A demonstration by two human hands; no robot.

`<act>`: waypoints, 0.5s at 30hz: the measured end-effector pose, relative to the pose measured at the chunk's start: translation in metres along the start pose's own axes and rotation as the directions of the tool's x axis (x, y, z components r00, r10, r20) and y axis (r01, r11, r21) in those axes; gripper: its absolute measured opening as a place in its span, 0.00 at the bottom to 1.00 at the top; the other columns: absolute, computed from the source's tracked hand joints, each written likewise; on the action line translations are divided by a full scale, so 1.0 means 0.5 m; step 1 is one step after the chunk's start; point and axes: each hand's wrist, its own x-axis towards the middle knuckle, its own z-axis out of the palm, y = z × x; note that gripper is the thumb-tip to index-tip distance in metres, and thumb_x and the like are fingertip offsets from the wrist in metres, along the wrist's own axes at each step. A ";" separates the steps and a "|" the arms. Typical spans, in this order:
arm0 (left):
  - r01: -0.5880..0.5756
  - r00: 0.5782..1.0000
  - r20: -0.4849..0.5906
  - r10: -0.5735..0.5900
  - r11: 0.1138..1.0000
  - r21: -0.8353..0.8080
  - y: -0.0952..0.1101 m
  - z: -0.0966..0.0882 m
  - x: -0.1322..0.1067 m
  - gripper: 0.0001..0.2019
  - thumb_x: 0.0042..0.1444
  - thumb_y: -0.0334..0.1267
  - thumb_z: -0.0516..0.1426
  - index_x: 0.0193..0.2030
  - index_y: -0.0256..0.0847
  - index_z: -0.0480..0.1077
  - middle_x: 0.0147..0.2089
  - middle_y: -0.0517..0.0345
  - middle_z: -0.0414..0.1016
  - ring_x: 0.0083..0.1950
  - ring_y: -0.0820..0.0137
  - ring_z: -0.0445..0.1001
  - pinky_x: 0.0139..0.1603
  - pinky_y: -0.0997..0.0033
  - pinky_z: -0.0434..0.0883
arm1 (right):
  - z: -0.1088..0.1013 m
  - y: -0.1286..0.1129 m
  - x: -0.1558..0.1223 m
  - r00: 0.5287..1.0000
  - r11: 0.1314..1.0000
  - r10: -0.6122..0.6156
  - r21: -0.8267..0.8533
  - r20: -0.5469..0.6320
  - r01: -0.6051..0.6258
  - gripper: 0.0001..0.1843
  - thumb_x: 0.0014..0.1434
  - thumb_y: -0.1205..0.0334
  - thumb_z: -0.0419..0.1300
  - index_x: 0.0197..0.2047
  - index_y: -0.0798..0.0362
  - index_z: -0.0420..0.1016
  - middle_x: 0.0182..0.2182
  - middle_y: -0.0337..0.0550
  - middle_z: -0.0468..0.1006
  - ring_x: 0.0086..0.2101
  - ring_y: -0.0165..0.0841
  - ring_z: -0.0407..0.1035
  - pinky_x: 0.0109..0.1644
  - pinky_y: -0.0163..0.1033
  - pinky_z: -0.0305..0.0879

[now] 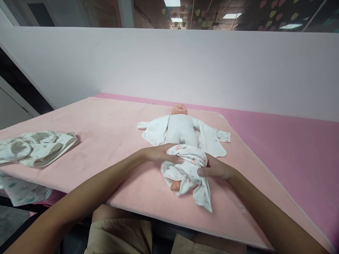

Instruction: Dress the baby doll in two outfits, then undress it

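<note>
A baby doll (pixel 180 128) lies on its back on a pink mat, head toward the wall. Its white patterned jacket (pixel 213 139) is spread out to both sides of the torso, with the doll's arms apparently inside the sleeves. White printed baby pants (pixel 189 163) are bunched around the doll's legs. My left hand (pixel 162 154) grips the fabric on the left side, thumb on top. On the opposite side my right hand (pixel 215 168) pinches the same cloth between thumb and fingers. One small foot (pixel 175 186) shows at the lower left of the pants; the other is hidden.
Folded light printed baby clothes (pixel 39 148) lie at the mat's left. Below them, a printed cloth (pixel 23 190) hangs under the table edge. The pink mat (pixel 111 130) covers much of the table. A white wall (pixel 169 67) with glass above stands behind.
</note>
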 end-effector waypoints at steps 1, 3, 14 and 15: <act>0.014 1.000 0.012 -0.014 1.000 0.023 0.001 0.000 0.000 0.25 0.60 0.48 0.69 0.61 0.41 0.77 0.58 0.49 0.82 0.58 0.59 0.80 0.59 0.62 0.76 | 0.002 0.000 0.002 1.000 1.000 -0.011 0.013 -0.010 0.011 0.33 0.59 0.42 0.73 0.59 0.54 0.78 0.45 0.47 0.83 0.45 0.41 0.77 0.50 0.42 0.73; 0.045 0.998 0.035 -0.047 0.997 0.058 0.001 -0.003 0.000 0.24 0.58 0.49 0.70 0.57 0.41 0.79 0.53 0.52 0.84 0.54 0.60 0.81 0.54 0.64 0.77 | 0.006 -0.002 0.006 1.000 1.000 -0.017 0.023 -0.020 0.017 0.29 0.62 0.42 0.71 0.56 0.55 0.79 0.41 0.46 0.83 0.42 0.39 0.78 0.49 0.42 0.73; 0.033 0.997 0.066 -0.029 0.998 -0.059 -0.020 -0.022 -0.003 0.28 0.60 0.57 0.67 0.59 0.39 0.78 0.57 0.46 0.83 0.59 0.57 0.80 0.63 0.58 0.76 | -0.002 -0.009 0.003 0.990 0.997 0.081 -0.027 0.119 -0.079 0.19 0.60 0.49 0.73 0.46 0.54 0.83 0.39 0.42 0.83 0.40 0.37 0.78 0.45 0.38 0.74; 0.045 0.997 0.059 -0.042 0.998 -0.047 -0.018 -0.021 -0.003 0.27 0.61 0.57 0.66 0.59 0.40 0.78 0.57 0.47 0.83 0.59 0.58 0.80 0.63 0.59 0.76 | -0.002 -0.004 0.003 0.994 0.998 0.063 -0.005 0.093 -0.062 0.21 0.60 0.47 0.73 0.48 0.54 0.82 0.40 0.43 0.84 0.41 0.37 0.78 0.46 0.38 0.74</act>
